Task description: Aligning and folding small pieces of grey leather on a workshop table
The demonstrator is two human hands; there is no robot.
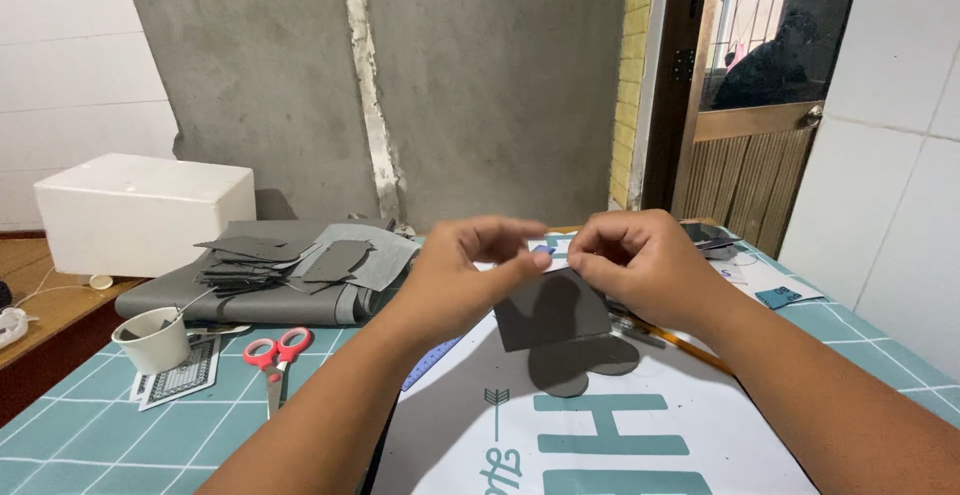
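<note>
Both of my hands are raised over the table and pinch the top edge of one dark grey cut piece (552, 313) of thin sheet material. My left hand (462, 273) grips its upper left corner between thumb and fingers. My right hand (640, 263) grips the upper right part. The piece hangs down below my fingers. A second grey piece with rounded edges (585, 363) lies flat on the white printed sheet (640, 435) just beneath it.
Red-handled scissors (276, 353) and a white cup (154, 340) sit at the left on the teal tiled table (60, 425). Behind them are stacked grey cut pieces (245, 263) on folded grey material (300, 300), and a white foam box (140, 213). A wooden door (745, 170) stands at the right.
</note>
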